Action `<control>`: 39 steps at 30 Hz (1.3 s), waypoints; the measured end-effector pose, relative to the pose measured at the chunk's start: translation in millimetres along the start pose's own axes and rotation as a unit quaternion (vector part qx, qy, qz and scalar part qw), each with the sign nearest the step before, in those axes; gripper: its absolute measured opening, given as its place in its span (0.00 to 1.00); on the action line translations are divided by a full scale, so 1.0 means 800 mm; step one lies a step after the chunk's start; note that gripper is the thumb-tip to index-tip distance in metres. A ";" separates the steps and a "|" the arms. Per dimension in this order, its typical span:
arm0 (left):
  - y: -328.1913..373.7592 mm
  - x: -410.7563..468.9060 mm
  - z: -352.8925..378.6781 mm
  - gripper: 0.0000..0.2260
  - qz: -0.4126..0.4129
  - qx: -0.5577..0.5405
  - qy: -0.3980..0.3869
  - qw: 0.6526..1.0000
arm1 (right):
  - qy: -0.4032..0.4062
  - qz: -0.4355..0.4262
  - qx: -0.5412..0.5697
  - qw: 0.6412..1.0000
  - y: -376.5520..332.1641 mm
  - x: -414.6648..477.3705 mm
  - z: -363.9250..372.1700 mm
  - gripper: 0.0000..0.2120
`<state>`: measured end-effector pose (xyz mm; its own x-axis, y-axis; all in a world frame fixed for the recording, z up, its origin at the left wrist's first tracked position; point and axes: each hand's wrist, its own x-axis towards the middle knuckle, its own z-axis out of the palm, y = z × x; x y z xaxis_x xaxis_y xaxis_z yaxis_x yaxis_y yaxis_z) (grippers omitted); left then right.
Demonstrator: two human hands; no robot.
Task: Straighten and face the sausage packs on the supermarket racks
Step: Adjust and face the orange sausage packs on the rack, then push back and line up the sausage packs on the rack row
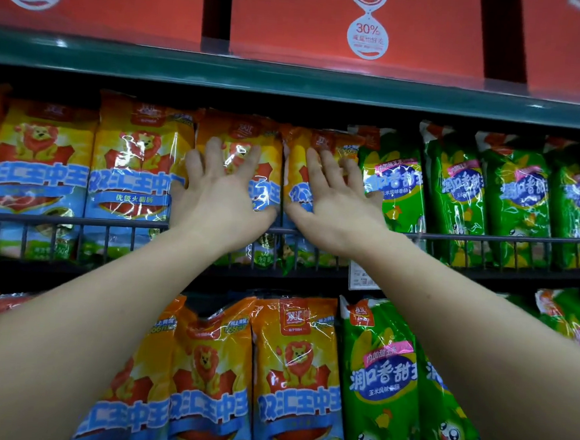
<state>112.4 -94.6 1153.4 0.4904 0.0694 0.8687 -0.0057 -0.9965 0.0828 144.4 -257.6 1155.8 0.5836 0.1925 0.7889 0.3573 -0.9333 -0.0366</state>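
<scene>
Orange-and-blue sausage packs with a lion picture stand upright in a row on the middle rack. My left hand (221, 194) lies flat with fingers spread on one orange pack (249, 138). My right hand (334, 202) presses flat with spread fingers on the neighbouring orange pack (298, 158), which leans a little. Neither hand grips anything. To the right stand green corn-flavour sausage packs (400, 189). The lower rack holds more orange packs (299, 368) and green packs (380, 374).
A black wire rail (75, 222) runs along the front of the middle rack. A dark green shelf edge (291, 79) overhangs above, with red boxes (357, 25) on it. A white price tag (360, 276) hangs below the rail.
</scene>
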 end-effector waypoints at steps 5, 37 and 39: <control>0.001 -0.010 0.005 0.34 0.006 0.025 0.011 1.000 | 0.028 -0.026 -0.004 0.999 0.004 -0.014 0.008 0.34; 0.087 -0.089 0.029 0.30 0.100 0.008 0.055 0.993 | 0.125 -0.173 0.012 0.977 0.107 -0.118 0.019 0.28; 0.091 -0.088 0.029 0.30 0.099 -0.008 0.060 0.993 | 0.129 -0.184 0.031 0.974 0.111 -0.120 0.017 0.26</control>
<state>97.7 -172.7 1086.9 0.3717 -0.1215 0.9204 -0.1050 -0.9905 -0.0883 130.0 -355.1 1068.5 0.2069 0.4210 0.8832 0.5564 -0.7932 0.2477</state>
